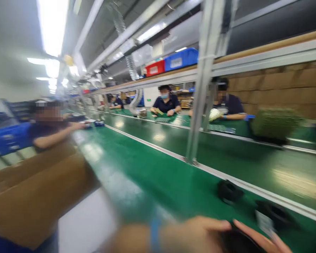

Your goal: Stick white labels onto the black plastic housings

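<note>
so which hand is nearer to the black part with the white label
Right. The right hand is just below the black part in view, close to its white label; the left hand is farther off to the left.

Red plastic bin [155, 69] and larger blue plastic bin [181, 59] side by side on the long metal-edged overhead shelf [171, 75]. Big brown cardboard box [47, 189] just off left edge of the green bench [147, 154]. Beyond its far edge: dark-shirted co-worker [165, 104] in mask; olive-green block-shaped item [276, 121], blurred.

The left hand [200, 228], blue-banded at its wrist [155, 235], reaches rightward, gripping, thumb toward the partly visible, curled right hand [255, 237].
</note>
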Demonstrator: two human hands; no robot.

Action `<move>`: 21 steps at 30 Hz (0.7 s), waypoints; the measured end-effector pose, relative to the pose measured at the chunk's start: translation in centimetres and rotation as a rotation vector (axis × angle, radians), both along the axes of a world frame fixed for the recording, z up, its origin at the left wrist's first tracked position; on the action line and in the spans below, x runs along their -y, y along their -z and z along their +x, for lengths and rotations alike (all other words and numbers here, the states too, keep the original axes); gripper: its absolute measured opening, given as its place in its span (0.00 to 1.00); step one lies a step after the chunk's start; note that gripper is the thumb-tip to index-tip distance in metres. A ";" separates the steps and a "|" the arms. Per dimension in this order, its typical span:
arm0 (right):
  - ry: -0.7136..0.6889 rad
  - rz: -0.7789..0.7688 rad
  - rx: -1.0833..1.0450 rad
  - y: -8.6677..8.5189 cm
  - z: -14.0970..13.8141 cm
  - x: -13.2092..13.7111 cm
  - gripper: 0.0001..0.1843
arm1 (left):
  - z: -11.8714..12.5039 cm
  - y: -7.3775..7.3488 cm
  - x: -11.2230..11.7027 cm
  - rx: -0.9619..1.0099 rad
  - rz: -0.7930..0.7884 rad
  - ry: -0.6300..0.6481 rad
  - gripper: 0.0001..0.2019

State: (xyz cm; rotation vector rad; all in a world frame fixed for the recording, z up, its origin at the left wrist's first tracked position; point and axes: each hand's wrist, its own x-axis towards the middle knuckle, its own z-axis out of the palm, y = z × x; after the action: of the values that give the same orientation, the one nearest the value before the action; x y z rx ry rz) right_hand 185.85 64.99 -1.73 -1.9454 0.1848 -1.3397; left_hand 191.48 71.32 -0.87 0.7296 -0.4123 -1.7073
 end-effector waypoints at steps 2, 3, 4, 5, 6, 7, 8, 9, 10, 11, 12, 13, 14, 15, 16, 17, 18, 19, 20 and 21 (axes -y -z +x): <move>0.167 -0.099 -0.086 0.2 -5.5 2.1 0.40 | -1.1 -0.8 -1.0 -0.161 -0.059 -0.074 0.21; 0.194 -0.146 -0.146 0.1 -7.8 2.7 0.42 | -1.5 -1.2 -1.3 -0.188 -0.078 -0.095 0.22; 0.180 -0.180 -0.204 -0.1 -9.5 3.1 0.43 | -1.8 -1.6 -1.3 -0.199 -0.086 -0.096 0.21; 0.158 -0.213 -0.252 -0.3 -10.5 3.4 0.44 | -2.0 -1.9 -1.3 -0.197 -0.085 -0.088 0.21; 0.133 -0.244 -0.284 -0.4 -11.0 3.6 0.45 | -2.1 -2.1 -1.2 -0.193 -0.075 -0.072 0.20; 0.114 -0.270 -0.298 -0.5 -11.1 3.8 0.47 | -2.2 -2.3 -1.1 -0.194 -0.060 -0.055 0.19; 0.103 -0.292 -0.301 -0.5 -11.0 3.9 0.48 | -2.3 -2.4 -0.9 -0.197 -0.050 -0.047 0.19; 0.086 -0.319 -0.314 -0.5 -10.7 3.9 0.48 | -2.4 -2.3 -0.8 -0.199 -0.041 -0.046 0.20; 0.070 -0.345 -0.334 -0.5 -10.5 3.9 0.49 | -2.4 -2.3 -0.8 -0.204 -0.036 -0.048 0.21; 0.052 -0.360 -0.355 -0.4 -10.3 3.9 0.50 | -2.4 -2.1 -0.7 -0.212 -0.040 -0.053 0.20; 0.033 -0.367 -0.375 -0.3 -10.2 3.9 0.50 | -2.3 -2.0 -0.8 -0.220 -0.052 -0.060 0.19; 0.020 -0.363 -0.399 -0.1 -10.3 3.8 0.49 | -2.2 -1.9 -0.8 -0.226 -0.066 -0.068 0.17; 0.008 -0.354 -0.422 0.0 -10.4 3.8 0.49 | -2.1 -1.8 -0.8 -0.231 -0.080 -0.078 0.16; -0.002 -0.341 -0.435 0.2 -10.6 3.7 0.49 | -2.1 -1.8 -0.9 -0.233 -0.094 -0.089 0.15; -0.009 -0.327 -0.441 0.3 -10.7 3.7 0.48 | -2.0 -1.8 -0.9 -0.235 -0.109 -0.104 0.15; -0.010 -0.308 -0.442 0.4 -10.9 3.7 0.47 | -2.0 -2.0 -0.9 -0.236 -0.119 -0.119 0.15; -0.004 -0.287 -0.437 0.5 -11.0 3.7 0.45 | -2.0 -2.2 -0.9 -0.232 -0.123 -0.136 0.15; 0.004 -0.267 -0.427 0.6 -11.0 3.7 0.44 | -2.1 -2.3 -0.9 -0.225 -0.127 -0.161 0.15; 0.014 -0.254 -0.417 0.6 -11.0 3.7 0.42 | -2.1 -2.5 -0.9 -0.216 -0.130 -0.185 0.15; 0.026 -0.245 -0.412 0.6 -10.9 3.8 0.40 | -2.1 -2.7 -0.8 -0.206 -0.130 -0.209 0.15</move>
State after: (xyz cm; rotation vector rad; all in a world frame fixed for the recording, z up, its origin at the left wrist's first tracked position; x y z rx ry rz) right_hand 174.94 61.23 -2.33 -2.4213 0.2538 -0.9991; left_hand 189.39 72.16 1.79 0.4793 -0.2895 -1.5249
